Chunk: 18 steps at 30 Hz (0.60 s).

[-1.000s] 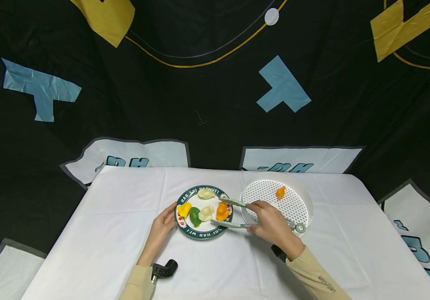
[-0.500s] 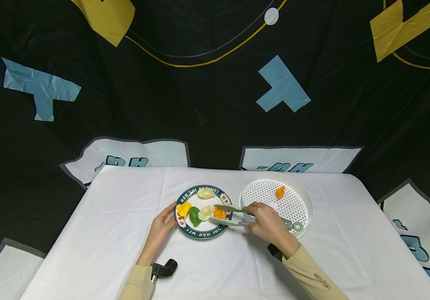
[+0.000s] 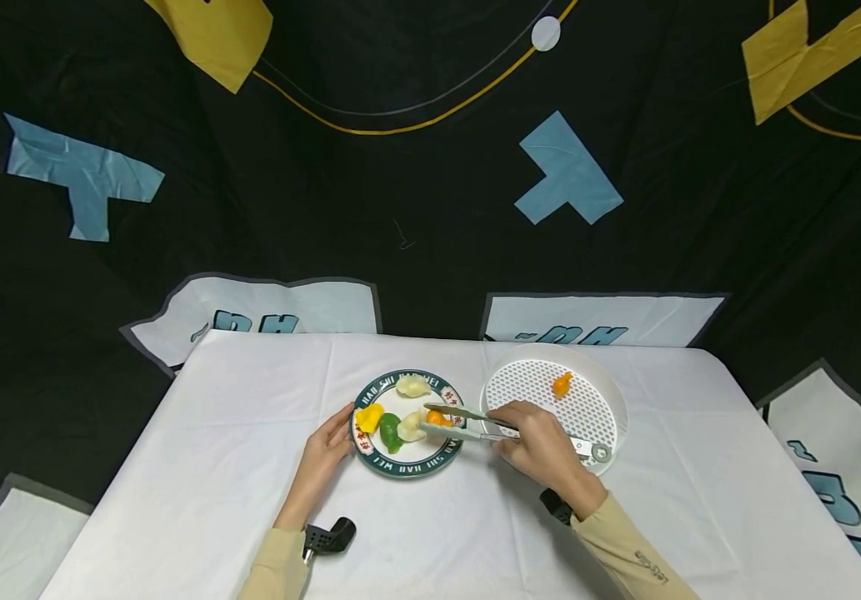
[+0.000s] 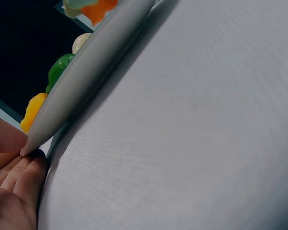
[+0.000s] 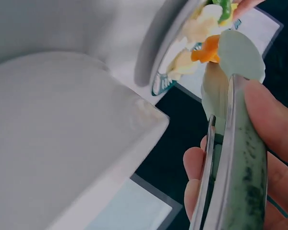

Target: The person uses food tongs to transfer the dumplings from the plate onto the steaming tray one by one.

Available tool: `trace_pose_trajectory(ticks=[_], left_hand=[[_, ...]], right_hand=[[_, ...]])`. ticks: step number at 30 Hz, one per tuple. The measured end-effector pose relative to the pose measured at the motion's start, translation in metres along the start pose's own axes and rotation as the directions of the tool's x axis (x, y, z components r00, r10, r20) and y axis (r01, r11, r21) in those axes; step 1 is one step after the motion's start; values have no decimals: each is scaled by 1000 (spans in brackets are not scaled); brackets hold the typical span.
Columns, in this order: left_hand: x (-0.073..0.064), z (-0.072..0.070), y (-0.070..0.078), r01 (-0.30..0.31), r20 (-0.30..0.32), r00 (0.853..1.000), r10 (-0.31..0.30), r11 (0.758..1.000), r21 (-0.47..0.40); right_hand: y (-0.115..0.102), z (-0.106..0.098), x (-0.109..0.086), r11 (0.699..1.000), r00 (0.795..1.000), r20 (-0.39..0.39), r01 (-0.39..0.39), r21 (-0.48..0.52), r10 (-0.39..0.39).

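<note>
My left hand (image 3: 327,450) pinches the left rim of a round plate (image 3: 407,469) with a green lettered border, thumb above and fingers beneath in the left wrist view. My right hand (image 3: 543,446) grips metal tongs (image 3: 468,412) with pale green tips, which reach over the plate's right side. Between those tips is a small orange dumpling-like piece (image 3: 436,418), partly hidden in the head view. Beside it on the plate lie a green piece (image 3: 390,433), a yellow piece (image 3: 368,418) and two pale dumplings (image 3: 412,386).
Right of the plate stands a round white tray (image 3: 620,408) with a perforated base, partly under the right hand and tongs. One orange piece (image 3: 561,384) lies in it. A white cloth (image 3: 212,483) covers the table; a black curtain (image 3: 430,225) hangs behind.
The tongs' tips have moved slightly left and closed in around the orange piece, which has shifted left and turned. The left hand and plate stay in place.
</note>
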<state>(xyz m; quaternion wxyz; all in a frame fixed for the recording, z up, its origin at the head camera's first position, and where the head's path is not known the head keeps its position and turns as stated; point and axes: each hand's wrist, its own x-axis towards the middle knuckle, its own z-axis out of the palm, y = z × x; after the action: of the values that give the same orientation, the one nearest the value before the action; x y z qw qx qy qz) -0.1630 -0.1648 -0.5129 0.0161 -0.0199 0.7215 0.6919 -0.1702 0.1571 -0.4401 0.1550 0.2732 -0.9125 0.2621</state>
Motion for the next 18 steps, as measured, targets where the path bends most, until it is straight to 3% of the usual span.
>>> trace_pose_trajectory(ticks=[8, 18], left_hand=[[2, 1, -3, 12, -7, 1000, -11, 1000, 20], [1, -1, -3, 10, -9, 1000, -10, 999, 35]], right_hand=[[9, -22, -1, 1000, 998, -62, 0, -9, -1], [47, -51, -17, 992, 985, -140, -114, -55, 105]])
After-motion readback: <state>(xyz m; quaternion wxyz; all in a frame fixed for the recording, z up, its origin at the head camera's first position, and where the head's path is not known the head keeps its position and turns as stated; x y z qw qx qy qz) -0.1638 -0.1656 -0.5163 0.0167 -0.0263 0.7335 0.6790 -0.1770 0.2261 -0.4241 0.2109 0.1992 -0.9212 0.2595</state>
